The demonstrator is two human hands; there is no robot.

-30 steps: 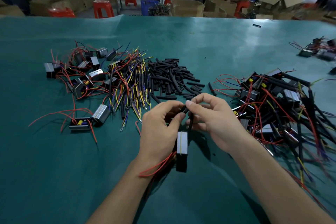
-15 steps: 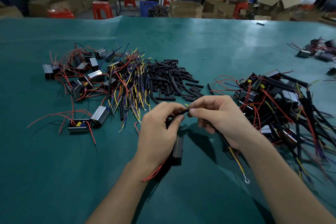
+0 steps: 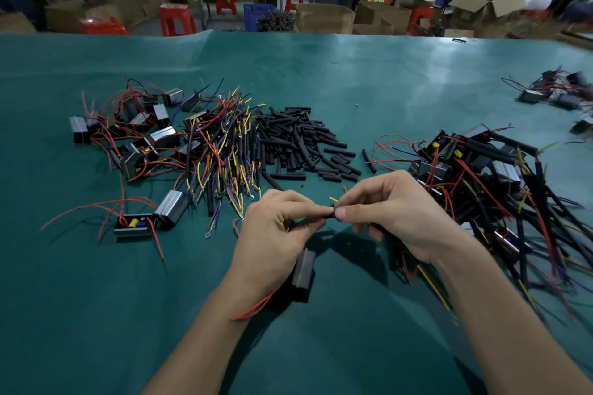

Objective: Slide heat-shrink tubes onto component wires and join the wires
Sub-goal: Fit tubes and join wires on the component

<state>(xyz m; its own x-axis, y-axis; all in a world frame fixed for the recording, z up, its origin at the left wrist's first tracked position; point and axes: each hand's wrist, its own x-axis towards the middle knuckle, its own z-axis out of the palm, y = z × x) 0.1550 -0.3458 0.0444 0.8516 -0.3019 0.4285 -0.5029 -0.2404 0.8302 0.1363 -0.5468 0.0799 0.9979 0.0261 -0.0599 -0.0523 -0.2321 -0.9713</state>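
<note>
While the left hand (image 3: 276, 228) pinches a black tube (image 3: 329, 214) against the right hand (image 3: 394, 215), which grips a yellow wire (image 3: 333, 199) poking just above it, the 2 could slip apart; the box (image 3: 303, 269) dangling under the left palm may tug loose.

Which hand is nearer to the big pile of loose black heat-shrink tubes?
Left. The left hand sits just below the near edge of the pile of loose black tubes; the right hand is below and further to the pile's right, closer to the finished parts.
</note>
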